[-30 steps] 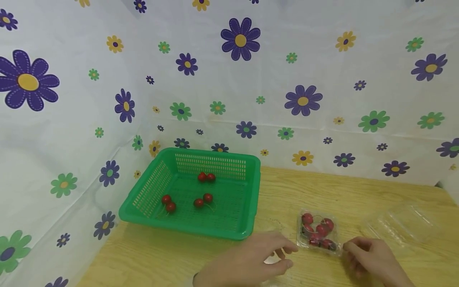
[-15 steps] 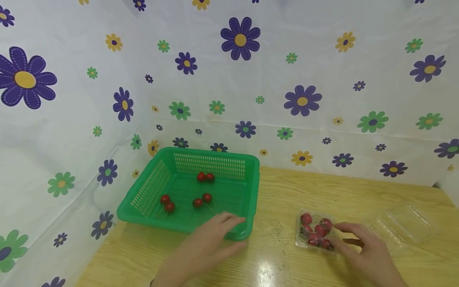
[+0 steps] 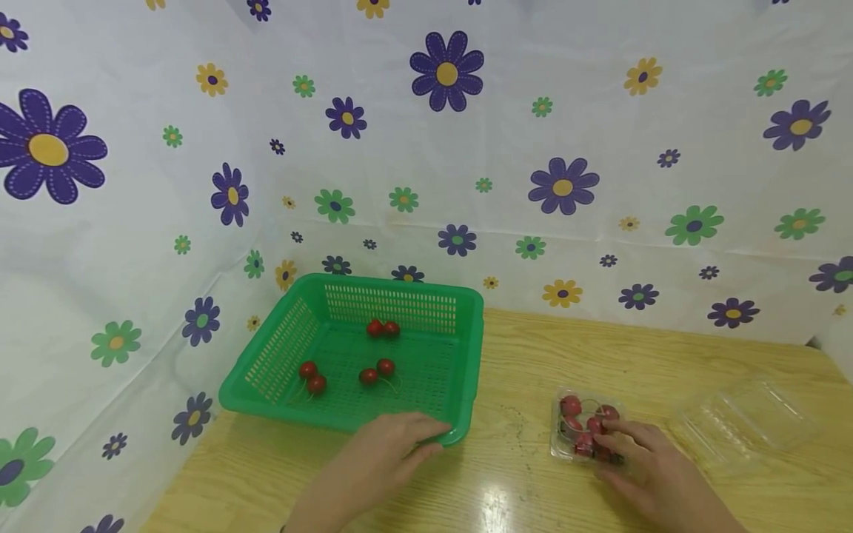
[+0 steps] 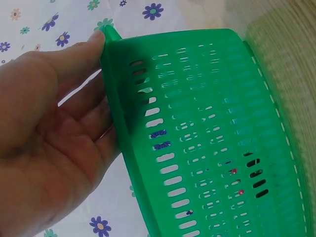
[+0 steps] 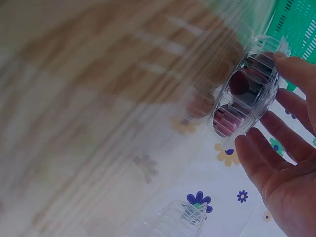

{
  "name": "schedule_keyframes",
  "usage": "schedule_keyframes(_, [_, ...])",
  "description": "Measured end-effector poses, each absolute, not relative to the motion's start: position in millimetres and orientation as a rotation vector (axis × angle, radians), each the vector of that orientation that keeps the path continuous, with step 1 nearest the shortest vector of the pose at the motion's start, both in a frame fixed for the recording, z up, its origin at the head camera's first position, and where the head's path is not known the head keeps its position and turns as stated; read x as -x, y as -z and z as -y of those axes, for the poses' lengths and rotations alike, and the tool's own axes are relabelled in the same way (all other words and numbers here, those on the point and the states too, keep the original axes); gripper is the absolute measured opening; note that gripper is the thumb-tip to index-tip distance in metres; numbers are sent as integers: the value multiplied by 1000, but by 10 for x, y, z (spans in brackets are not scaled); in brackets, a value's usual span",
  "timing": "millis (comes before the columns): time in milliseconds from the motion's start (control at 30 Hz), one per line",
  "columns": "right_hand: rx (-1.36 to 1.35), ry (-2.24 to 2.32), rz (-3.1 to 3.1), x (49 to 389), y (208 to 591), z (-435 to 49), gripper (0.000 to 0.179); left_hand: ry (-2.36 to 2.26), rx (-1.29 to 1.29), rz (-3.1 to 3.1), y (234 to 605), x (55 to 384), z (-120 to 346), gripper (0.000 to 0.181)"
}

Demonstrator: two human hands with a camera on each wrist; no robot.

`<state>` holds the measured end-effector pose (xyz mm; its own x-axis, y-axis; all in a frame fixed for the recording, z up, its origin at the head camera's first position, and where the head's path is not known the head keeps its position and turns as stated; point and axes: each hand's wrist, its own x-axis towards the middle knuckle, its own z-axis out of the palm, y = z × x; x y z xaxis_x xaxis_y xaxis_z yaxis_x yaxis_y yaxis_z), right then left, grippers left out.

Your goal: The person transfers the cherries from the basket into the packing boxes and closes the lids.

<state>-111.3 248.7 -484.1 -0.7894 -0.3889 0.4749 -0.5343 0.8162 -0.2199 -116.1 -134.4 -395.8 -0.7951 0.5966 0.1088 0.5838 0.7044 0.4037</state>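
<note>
Your left hand (image 3: 380, 459) is at the near right corner of the green basket (image 3: 470, 363). Its thumb lies at the outer side of the rim, right by the corner, and its other fingers reach over and pass out of sight behind the rim, so you have the rim between them; how firmly you grip it, I cannot tell.

Your right hand (image 3: 656, 470) reaches in from the right over the clear box (image 3: 556, 448). Its fingers are spread apart and slightly bent, the tips above the near right part of the box, pinching nothing that shows. Whether they touch the fruit or the plastic, I cannot tell.

In that box you have a cluster of red cherries (image 3: 570, 405) with thin stems among them. Your basket carries three more pairs: the back pair (image 3: 375, 329) near the far wall, the left pair (image 3: 316, 385) toward the left side, and the middle pair (image 3: 385, 366) with a stem trailing to the right.

The box sits on the wood-grain counter (image 3: 533, 348), well apart from the basket. To your right, beyond your right hand, lies a clear plastic piece (image 3: 746, 418). A flowered cloth (image 3: 493, 133) hangs behind it all.
</note>
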Motion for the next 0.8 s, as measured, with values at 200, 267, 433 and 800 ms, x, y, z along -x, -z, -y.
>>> schedule_keyframes(200, [-749,-430,2531,1140,4865,-2507,47,-693,-1019,-2880,3966,1150,1355,30])
schedule_keyframes(267, [-747,-429,2532,1139,4867,-2509,47,-702,-1026,-2883,3977,1150,1358,30])
schedule_keyframes(433, [-708,-425,2584,1133,4832,-2496,43,-768,-1058,-2874,4014,1158,1373,30])
schedule_keyframes(800, [-694,-463,2619,1280,4782,-2500,40,-882,-1213,-2849,4083,1202,1425,28])
